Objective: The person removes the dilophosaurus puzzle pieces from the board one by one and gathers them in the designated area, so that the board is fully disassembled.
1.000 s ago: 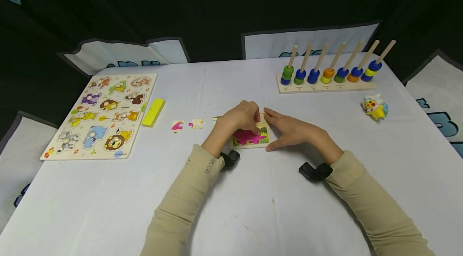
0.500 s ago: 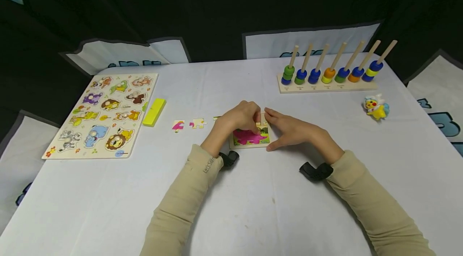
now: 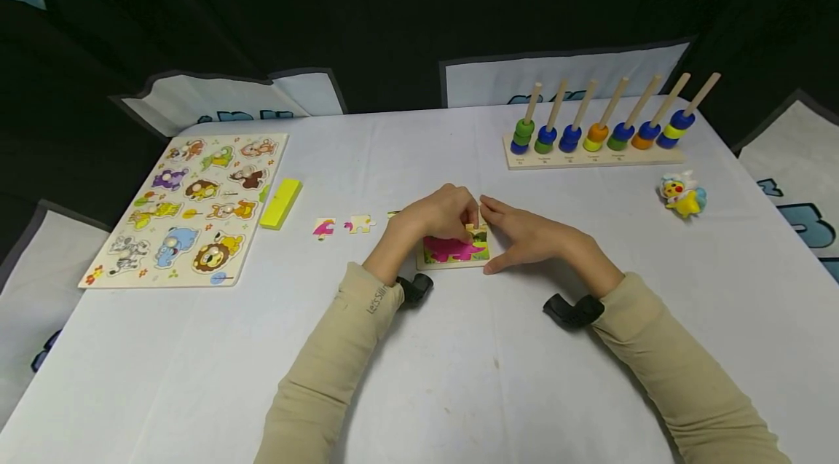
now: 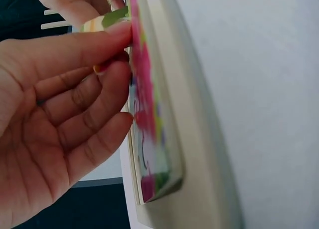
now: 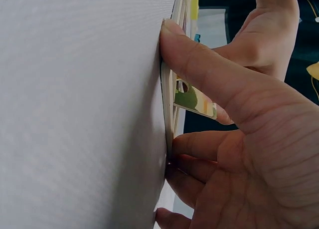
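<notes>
A small square jigsaw board (image 3: 452,265) with a pink dinosaur picture (image 3: 452,248) lies before me. Over its upper part, my left hand (image 3: 440,215) pinches a green and pale-yellow puzzle piece (image 4: 107,20) between thumb and fingers. That piece stands tilted up from the board in the right wrist view. My right hand (image 3: 534,234) rests along the board's right edge, thumb at the near corner and fingers toward the far one. Loose to the left lie a pink puzzle piece (image 3: 324,229) and a pale-yellow one (image 3: 360,224). Another loose piece (image 3: 392,214) is partly hidden by my left hand.
An animal knob-puzzle board (image 3: 190,213) lies at the left, with a yellow block (image 3: 281,204) beside it. At the back right stands a wooden peg rack (image 3: 596,158) with coloured rings. A small yellow toy figure (image 3: 683,193) sits in front of its right end.
My left hand's knuckles have shifted slightly to the right over the board, still pinching the piece. The right hand and the loose pieces stay in place.
</notes>
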Demonstrator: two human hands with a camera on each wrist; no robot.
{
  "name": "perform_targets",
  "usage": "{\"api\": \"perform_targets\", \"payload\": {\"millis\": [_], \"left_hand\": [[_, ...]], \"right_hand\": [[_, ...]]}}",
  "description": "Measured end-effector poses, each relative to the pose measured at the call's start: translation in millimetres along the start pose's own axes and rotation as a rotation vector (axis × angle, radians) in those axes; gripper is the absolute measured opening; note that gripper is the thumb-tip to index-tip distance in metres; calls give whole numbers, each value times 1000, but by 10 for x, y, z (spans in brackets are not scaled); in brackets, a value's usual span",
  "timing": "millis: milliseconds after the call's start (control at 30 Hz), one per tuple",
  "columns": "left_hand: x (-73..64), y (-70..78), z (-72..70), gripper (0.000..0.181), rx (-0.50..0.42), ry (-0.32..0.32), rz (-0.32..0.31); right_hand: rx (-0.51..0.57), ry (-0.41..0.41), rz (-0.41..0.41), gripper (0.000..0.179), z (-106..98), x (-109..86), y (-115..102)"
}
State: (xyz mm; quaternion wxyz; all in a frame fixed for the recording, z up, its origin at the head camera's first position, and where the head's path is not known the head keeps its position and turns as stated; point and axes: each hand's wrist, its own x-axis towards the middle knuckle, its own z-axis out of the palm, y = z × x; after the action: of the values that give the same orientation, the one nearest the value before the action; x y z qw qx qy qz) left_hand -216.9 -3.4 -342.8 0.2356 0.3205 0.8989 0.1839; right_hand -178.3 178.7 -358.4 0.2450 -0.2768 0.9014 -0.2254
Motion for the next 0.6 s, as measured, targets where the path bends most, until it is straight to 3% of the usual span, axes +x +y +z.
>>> {"api": "perform_targets", "payload": {"millis": [367, 600], "left_hand": [[-6, 14, 5, 18, 36, 31, 54], [-8, -59, -13, 6, -39, 39, 65]], "right_hand": [[1, 4, -3, 104, -4, 7, -5], [11, 2, -10, 103, -4, -3, -11]]}}
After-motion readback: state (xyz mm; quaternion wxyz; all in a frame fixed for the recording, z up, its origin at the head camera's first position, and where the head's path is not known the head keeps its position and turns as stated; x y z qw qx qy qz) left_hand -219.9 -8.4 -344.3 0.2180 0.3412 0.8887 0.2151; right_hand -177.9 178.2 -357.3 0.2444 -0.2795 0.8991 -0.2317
